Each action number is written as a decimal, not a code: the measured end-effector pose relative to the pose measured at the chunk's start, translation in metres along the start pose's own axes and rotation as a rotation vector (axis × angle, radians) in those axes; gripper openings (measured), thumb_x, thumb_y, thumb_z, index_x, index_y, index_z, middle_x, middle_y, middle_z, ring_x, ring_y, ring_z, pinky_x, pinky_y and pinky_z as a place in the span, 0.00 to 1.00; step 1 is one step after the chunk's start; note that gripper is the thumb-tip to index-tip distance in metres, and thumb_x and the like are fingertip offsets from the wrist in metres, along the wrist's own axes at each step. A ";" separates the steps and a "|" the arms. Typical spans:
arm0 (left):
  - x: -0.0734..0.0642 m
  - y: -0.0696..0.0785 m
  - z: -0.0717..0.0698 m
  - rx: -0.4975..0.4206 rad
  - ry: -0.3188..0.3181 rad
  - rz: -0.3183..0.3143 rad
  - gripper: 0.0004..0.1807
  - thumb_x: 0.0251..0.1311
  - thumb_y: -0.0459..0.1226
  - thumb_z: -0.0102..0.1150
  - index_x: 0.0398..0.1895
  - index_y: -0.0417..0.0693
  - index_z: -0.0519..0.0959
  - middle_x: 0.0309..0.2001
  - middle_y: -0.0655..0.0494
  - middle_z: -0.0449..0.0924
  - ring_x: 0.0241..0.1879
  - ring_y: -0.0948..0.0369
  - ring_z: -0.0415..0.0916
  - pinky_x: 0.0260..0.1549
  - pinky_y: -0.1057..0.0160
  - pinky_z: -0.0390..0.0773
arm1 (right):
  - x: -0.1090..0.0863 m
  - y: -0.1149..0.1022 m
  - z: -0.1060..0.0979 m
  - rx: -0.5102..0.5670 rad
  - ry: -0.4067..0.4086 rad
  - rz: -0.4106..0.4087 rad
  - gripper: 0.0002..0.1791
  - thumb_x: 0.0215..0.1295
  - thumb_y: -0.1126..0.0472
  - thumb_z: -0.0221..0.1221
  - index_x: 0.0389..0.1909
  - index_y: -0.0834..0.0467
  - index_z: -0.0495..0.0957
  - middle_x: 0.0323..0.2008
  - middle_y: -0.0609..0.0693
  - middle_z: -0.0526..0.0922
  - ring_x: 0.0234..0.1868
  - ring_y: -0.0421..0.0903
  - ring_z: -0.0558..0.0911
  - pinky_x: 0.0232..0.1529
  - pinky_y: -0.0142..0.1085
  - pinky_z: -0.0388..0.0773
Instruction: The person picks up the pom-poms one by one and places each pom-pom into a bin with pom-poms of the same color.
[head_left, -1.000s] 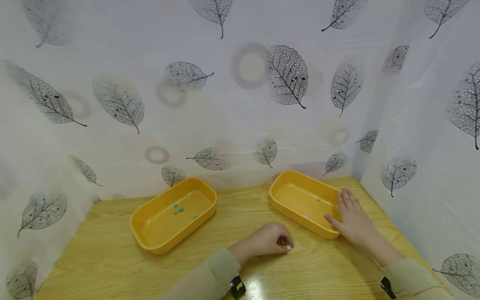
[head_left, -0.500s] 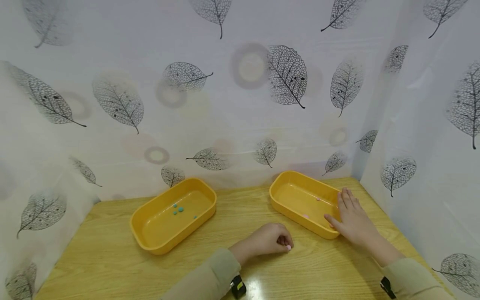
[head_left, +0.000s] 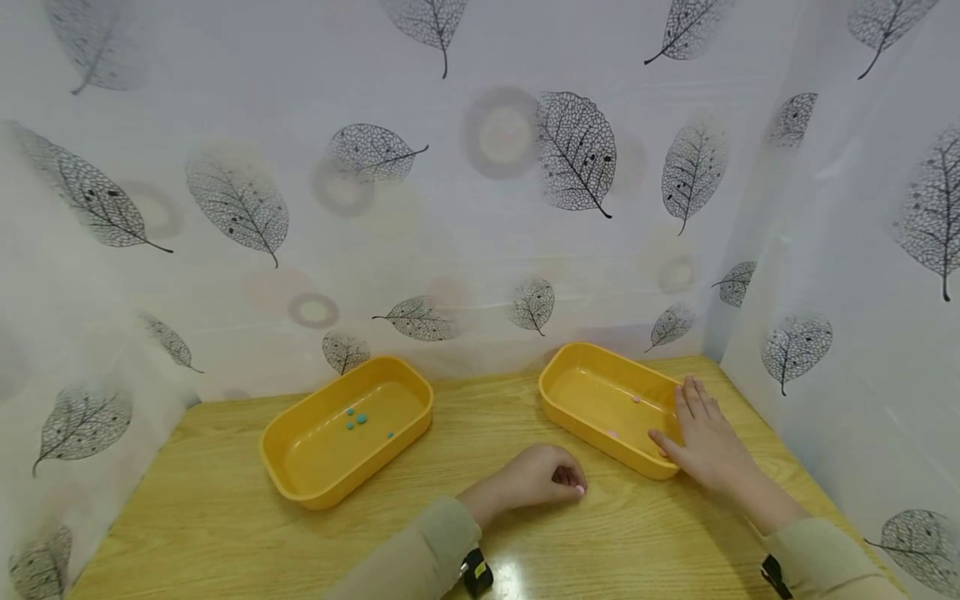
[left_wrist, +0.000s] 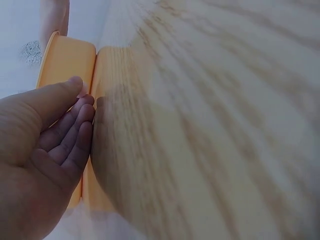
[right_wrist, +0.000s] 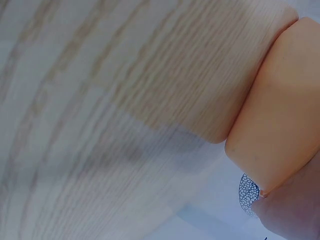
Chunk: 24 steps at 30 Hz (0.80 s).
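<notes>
Near the table's middle, my left hand (head_left: pixel 542 477) pinches a small pink ball (head_left: pixel 581 490) between thumb and fingertips, just in front of the right yellow tray (head_left: pixel 596 396). The left wrist view shows the pink ball (left_wrist: pixel 83 89) partly covered by the thumb, the other fingers loosely bent low over the wood. My right hand (head_left: pixel 714 448) rests on the right end of that tray, fingers straight along its rim and thumb reaching over the near corner. Inside lie small pink pieces (head_left: pixel 636 398). A bit of something pinkish shows by the thumb, mostly hidden.
A second yellow tray (head_left: pixel 315 458) stands on the left with several small blue-green pieces (head_left: pixel 362 418) in it. Both trays sit toward the back of the wooden table (head_left: pixel 225 542). A white leaf-patterned curtain (head_left: pixel 465 225) encloses the back and sides.
My left fingertips have lifted very slightly with the pink ball still pinched. The right hand and both trays have stayed in place.
</notes>
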<state>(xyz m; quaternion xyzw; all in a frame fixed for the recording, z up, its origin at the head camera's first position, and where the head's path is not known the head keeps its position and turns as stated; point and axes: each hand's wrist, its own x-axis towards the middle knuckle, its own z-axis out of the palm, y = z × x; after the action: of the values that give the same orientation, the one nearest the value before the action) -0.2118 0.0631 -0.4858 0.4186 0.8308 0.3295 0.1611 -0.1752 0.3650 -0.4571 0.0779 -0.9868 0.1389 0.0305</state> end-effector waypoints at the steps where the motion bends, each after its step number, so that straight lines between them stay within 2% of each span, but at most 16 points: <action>1: 0.000 0.000 0.000 -0.003 0.002 -0.006 0.03 0.70 0.38 0.70 0.40 0.49 0.90 0.35 0.64 0.88 0.32 0.79 0.73 0.37 0.81 0.77 | 0.000 0.000 0.000 0.003 0.000 0.000 0.55 0.80 0.38 0.52 0.78 0.83 0.43 0.80 0.82 0.37 0.82 0.78 0.41 0.82 0.70 0.43; 9: 0.004 -0.001 -0.001 -0.040 0.017 -0.018 0.03 0.68 0.36 0.71 0.41 0.49 0.90 0.36 0.64 0.89 0.32 0.79 0.74 0.38 0.80 0.79 | 0.000 -0.001 -0.001 0.004 -0.003 0.000 0.55 0.80 0.38 0.51 0.78 0.83 0.43 0.80 0.82 0.37 0.82 0.78 0.40 0.82 0.70 0.43; 13: 0.005 -0.003 -0.001 -0.119 0.041 -0.028 0.03 0.68 0.35 0.72 0.41 0.47 0.90 0.35 0.62 0.89 0.32 0.79 0.75 0.38 0.79 0.79 | 0.000 -0.001 -0.001 0.005 -0.002 0.001 0.55 0.80 0.38 0.51 0.78 0.83 0.43 0.80 0.82 0.38 0.82 0.78 0.41 0.82 0.70 0.42; 19: 0.008 -0.003 -0.001 -0.303 0.142 -0.048 0.04 0.66 0.33 0.72 0.41 0.42 0.90 0.37 0.53 0.91 0.32 0.77 0.77 0.38 0.77 0.81 | 0.001 0.000 0.000 -0.006 0.001 -0.001 0.55 0.80 0.38 0.51 0.78 0.83 0.43 0.80 0.82 0.38 0.82 0.78 0.42 0.82 0.70 0.43; 24: 0.010 -0.003 -0.004 -0.363 0.225 -0.063 0.06 0.66 0.34 0.72 0.42 0.41 0.90 0.38 0.52 0.90 0.33 0.76 0.77 0.40 0.76 0.81 | 0.001 0.002 0.002 -0.008 0.000 -0.003 0.55 0.80 0.38 0.51 0.78 0.83 0.43 0.80 0.81 0.37 0.82 0.78 0.42 0.82 0.70 0.43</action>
<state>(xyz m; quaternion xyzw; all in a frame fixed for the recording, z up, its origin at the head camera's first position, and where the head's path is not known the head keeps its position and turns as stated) -0.2213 0.0683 -0.4847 0.3171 0.7832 0.5133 0.1503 -0.1770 0.3660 -0.4592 0.0793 -0.9872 0.1349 0.0311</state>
